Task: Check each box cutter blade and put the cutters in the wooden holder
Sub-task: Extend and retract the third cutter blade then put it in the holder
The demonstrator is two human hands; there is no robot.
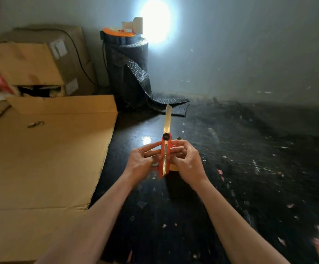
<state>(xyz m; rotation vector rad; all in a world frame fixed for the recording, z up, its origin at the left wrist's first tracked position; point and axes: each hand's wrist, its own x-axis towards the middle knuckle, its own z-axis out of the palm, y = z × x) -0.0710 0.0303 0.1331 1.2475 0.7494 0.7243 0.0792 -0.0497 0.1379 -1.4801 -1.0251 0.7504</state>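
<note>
I hold a red box cutter [164,159] upright in front of me, above the dark floor. Its long metal blade [168,119] is pushed far out and points up and away. A black locking knob [165,136] sits at the top of the red body. My left hand [144,161] grips the body from the left and my right hand [185,161] grips it from the right, fingers curled around it. Just behind my hands a small patch of a wooden block [173,167], likely the holder, shows; most of it is hidden.
A large flat sheet of cardboard [46,159] covers the floor on the left, with cardboard boxes [33,61] behind it. A roll of black bubble wrap [130,73] stands at the back near a bright light. The dark floor [250,168] is littered with scraps.
</note>
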